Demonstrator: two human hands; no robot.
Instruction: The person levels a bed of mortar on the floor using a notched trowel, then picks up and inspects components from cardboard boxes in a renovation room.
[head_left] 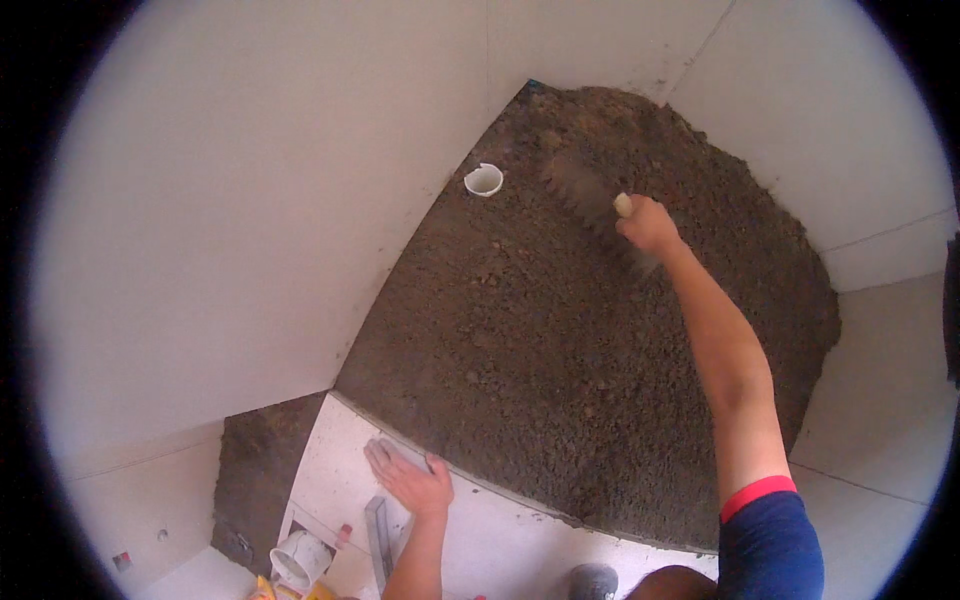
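My right hand [650, 228] is closed round the pale handle of a trowel [590, 195]. Its long grey blade, dusted with mortar and partly hard to make out, lies against the rough dark mortar bed [560, 330]. A white pipe end [484, 181] with a broken rim sticks up from the mortar, to the left of the trowel. My left hand [412, 482] rests on the white tiled floor [505, 545] with its fingers stretched out, just on the near side of the mortar's edge.
A grey metal bar [378, 540] lies beside my left forearm. Farther left stand a white bucket [300, 560] and something yellow [264, 588]. Pale walls [250, 220] enclose the mortar. A dark shoe [594, 580] shows at the lower edge. Another dark mortar patch [265, 465] lies left.
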